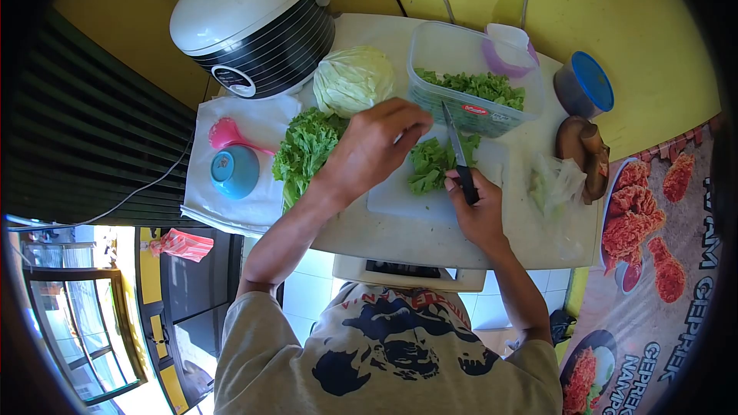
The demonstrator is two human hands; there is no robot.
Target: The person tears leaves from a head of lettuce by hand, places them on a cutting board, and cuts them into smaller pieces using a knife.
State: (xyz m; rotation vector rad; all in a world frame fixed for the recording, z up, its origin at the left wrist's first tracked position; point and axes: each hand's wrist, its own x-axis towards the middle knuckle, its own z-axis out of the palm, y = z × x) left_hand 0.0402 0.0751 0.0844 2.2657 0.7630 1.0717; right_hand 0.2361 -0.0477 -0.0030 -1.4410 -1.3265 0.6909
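Observation:
My right hand (478, 204) is wrapped round the black handle of a knife (455, 138), its blade pointing away from me. Under the blade, cut lettuce leaves (432, 163) lie on a white cutting board (480, 184). My left hand (377, 142) is raised over the board's left side, fingers curled together; whatever may be in them is hidden. Beside that wrist is a bunch of leafy lettuce (307, 146), with a pale cabbage (355, 81) behind it. A clear plastic container (430, 50) holding chopped lettuce (480, 88) stands beyond the board.
A rice cooker (254, 23) stands at the back left. On a white cloth (204, 211) are a pink ladle (228, 134) and a blue bowl (234, 172). To the right are a blue-lidded tub (590, 84), a plastic bag (555, 184) and a brown wooden object (586, 150).

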